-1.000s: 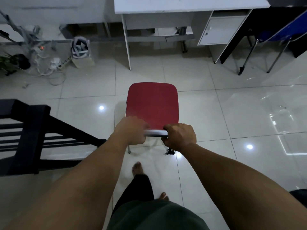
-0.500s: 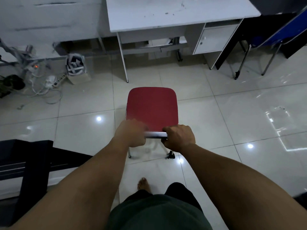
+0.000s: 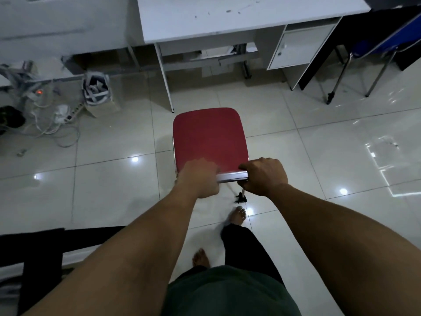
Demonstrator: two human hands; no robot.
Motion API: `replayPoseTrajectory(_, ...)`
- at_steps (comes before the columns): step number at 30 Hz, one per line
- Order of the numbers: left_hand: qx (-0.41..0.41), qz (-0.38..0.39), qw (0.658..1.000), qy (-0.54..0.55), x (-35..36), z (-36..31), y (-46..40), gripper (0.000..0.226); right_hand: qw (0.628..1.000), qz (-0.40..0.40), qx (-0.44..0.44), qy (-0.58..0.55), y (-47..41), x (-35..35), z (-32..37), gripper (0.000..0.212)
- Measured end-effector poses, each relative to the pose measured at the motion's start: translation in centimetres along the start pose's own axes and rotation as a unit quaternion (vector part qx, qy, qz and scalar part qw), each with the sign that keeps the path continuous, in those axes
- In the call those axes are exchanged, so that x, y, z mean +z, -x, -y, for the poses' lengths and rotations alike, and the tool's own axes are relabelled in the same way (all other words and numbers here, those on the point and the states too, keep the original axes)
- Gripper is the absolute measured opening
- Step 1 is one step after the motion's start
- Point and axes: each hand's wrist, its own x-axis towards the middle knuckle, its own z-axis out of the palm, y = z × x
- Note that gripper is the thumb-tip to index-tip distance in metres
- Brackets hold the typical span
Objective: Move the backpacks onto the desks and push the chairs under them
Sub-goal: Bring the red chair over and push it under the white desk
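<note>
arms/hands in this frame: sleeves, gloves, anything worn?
Both forearms are bare to the frame edge, with no sleeves in view. The left hand and right hand have no gloves; no watch, ring or band is visible. Below are a dark green top, dark trousers and bare feet.

i see a glossy pale tiled floor [image 3: 307,169] with bright light spots reflected on it. standing on it are a red padded chair with chrome frame [image 3: 209,140], a white desk with a small cupboard [image 3: 239,17] beyond it, and a blue chair on thin metal legs [image 3: 385,46] at the far right. to the left, a small open cardboard box [image 3: 98,94] sits beside a white power strip with tangled cables [image 3: 61,115]. two bare feet [image 3: 237,216] stand on the tiles behind the red chair.
</note>
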Motion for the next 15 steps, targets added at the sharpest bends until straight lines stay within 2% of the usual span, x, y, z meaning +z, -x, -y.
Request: replayPoseTrajectory(15,-0.032,-0.003,0.999,0.015,-5.2,3.2,-13.9,0.035,1.0,-0.008,-0.021,-0.018,-14.7,-2.6,-6.3,0.02)
